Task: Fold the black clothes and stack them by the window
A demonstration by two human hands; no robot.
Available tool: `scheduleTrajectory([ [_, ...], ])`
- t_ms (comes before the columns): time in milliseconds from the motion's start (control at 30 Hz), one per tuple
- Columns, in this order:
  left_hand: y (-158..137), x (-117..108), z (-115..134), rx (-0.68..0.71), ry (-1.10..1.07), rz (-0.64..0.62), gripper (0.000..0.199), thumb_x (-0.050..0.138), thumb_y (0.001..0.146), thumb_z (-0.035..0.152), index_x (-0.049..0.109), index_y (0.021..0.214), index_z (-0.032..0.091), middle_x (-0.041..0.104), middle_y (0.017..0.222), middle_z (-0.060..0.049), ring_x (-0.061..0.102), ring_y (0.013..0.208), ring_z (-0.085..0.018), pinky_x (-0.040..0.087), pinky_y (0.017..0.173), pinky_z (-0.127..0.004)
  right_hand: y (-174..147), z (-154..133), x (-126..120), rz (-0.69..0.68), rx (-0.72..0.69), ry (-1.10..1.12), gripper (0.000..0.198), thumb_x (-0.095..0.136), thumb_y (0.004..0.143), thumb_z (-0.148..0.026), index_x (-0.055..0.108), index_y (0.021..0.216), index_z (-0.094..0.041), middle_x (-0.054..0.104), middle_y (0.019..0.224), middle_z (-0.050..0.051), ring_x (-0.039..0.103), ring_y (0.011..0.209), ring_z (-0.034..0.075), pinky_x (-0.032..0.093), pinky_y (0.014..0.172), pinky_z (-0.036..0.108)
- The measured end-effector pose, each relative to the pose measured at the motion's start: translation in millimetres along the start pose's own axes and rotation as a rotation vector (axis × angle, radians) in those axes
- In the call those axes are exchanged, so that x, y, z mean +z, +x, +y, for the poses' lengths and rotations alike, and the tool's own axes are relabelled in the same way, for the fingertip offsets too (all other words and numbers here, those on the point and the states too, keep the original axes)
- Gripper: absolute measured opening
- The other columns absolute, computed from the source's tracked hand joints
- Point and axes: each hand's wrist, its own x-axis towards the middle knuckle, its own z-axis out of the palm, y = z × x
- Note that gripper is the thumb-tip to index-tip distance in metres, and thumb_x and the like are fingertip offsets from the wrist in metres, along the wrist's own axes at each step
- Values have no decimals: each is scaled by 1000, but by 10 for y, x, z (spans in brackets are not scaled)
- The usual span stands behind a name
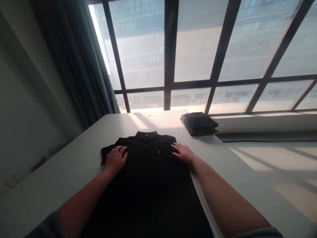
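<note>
A black polo shirt [148,185] lies face up on the white table, its collar toward the window and its hem toward me. My left hand [116,159] rests on the shirt near the left sleeve, fingers stretched out and a little apart. Over on the other side, my right hand [182,152] lies flat with spread fingers on the right sleeve, which is folded in over the shirt's body. The left sleeve sticks out past the shirt's side. A small pale logo shows on the chest. Neither hand grips the cloth.
A stack of folded dark and striped garments [200,124] sits at the table's far right corner. The white table [61,168] reaches to the large window [193,49]. A dark curtain [71,53] hangs at the left. Sunlit floor [277,162] shows to the right.
</note>
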Motion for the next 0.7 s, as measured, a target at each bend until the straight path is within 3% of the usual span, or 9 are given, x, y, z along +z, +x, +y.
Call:
scheduleTrajectory([
  [67, 67, -62, -606, -182, 42, 13, 56, 37, 104, 41, 56, 151, 19, 56, 151, -21, 54, 134, -44, 46, 107, -62, -5, 6, -15, 65, -3, 50, 62, 53, 97, -48, 55, 155, -26, 40, 167, 5, 34, 156, 31, 19, 130, 51],
  [167, 116, 8, -1179, -296, 38, -54, 58, 40, 102, 47, 54, 154, 25, 59, 150, -17, 58, 131, -43, 49, 104, -62, -32, 6, -57, 191, 15, 129, 53, 45, 99, -43, 68, 142, -21, 60, 151, 9, 55, 142, 26, 38, 122, 39],
  [300, 173, 283, -1415, -225, -39, -72, 65, 41, 101, 49, 41, 162, 25, 54, 157, -14, 51, 143, -37, 43, 115, -55, -120, -36, -127, 325, 54, 170, 52, 39, 101, -44, 76, 127, -19, 73, 133, 9, 66, 126, 23, 48, 111, 33],
  [433, 243, 435, -1475, -127, -155, -33, 64, 46, 98, 42, 45, 160, 28, 62, 146, -15, 59, 131, -38, 47, 108, -54, -183, -252, -249, 415, 116, 107, 46, 40, 98, -37, 79, 113, -16, 75, 122, 14, 67, 119, 27, 49, 110, 40],
  [567, 258, 462, -1540, -90, -305, 16, 56, 53, 93, 33, 57, 149, 30, 71, 133, -10, 65, 122, -34, 49, 105, -51, -21, -874, -283, 444, 90, 20, 36, 48, 92, -25, 80, 102, -14, 74, 118, 18, 63, 122, 32, 41, 116, 48],
  [700, 244, 490, -1571, -56, -480, 98, 44, 54, 93, 27, 65, 135, 32, 74, 130, -4, 69, 117, -29, 50, 104, -45, 254, -2015, 53, 226, -124, 33, 25, 60, 92, -30, 81, 104, -22, 76, 112, 8, 69, 109, 23, 51, 103, 33],
])
